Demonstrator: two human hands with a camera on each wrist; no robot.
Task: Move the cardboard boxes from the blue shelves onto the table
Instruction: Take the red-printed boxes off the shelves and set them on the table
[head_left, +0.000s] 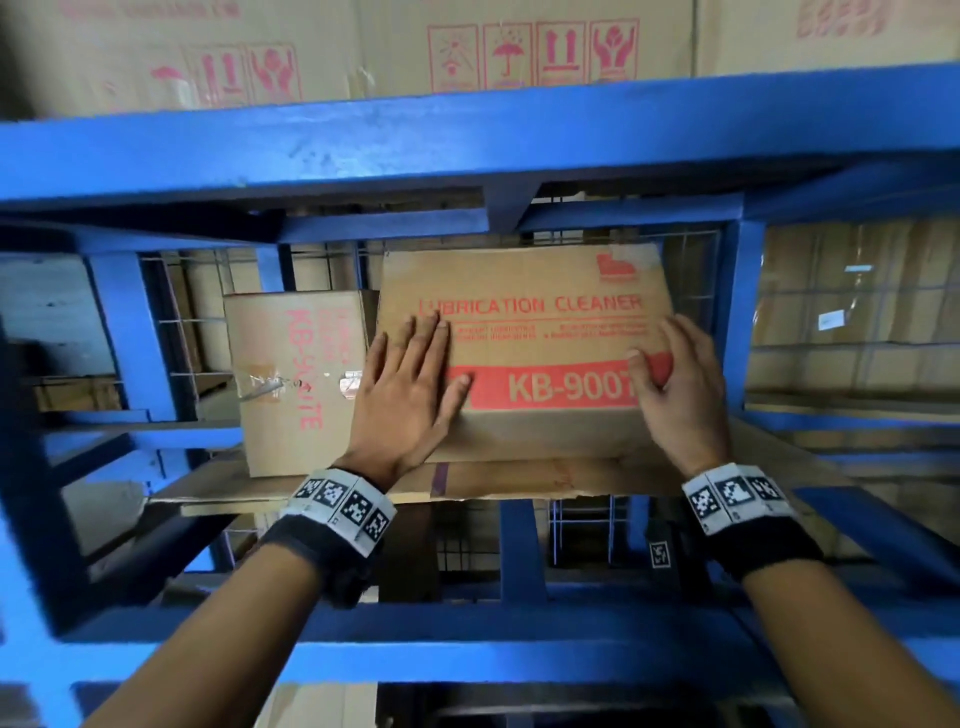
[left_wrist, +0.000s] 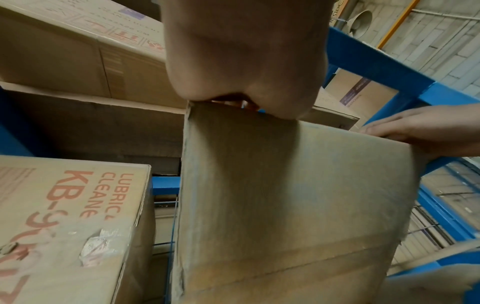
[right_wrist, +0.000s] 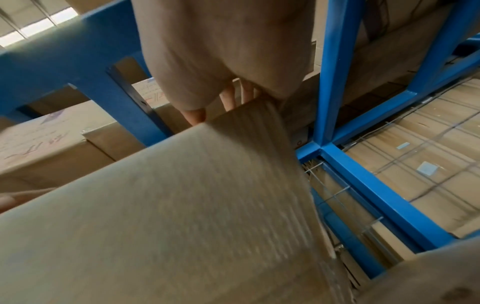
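Note:
A cardboard box (head_left: 540, 322) printed "LUBRICATION CLEANER KB-9007" sits on the middle level of the blue shelves (head_left: 467, 140), its printed face towards me. My left hand (head_left: 410, 384) lies flat on the left part of that face, fingers straight and thumb spread. My right hand (head_left: 680, 384) grips the box's right edge, thumb on the red band and fingers round the side. The left wrist view shows the plain side of the box (left_wrist: 285, 195) below my palm (left_wrist: 244, 51). In the right wrist view my fingers (right_wrist: 228, 98) reach past the box corner (right_wrist: 182, 205).
A second, narrower KB-9007 box (head_left: 296, 374) stands just left of the held one, close to my left hand. A cardboard sheet (head_left: 519, 478) lines the shelf. Larger boxes (head_left: 519, 47) fill the level above. A blue upright (head_left: 737, 312) and wire mesh (head_left: 857, 312) close the right side.

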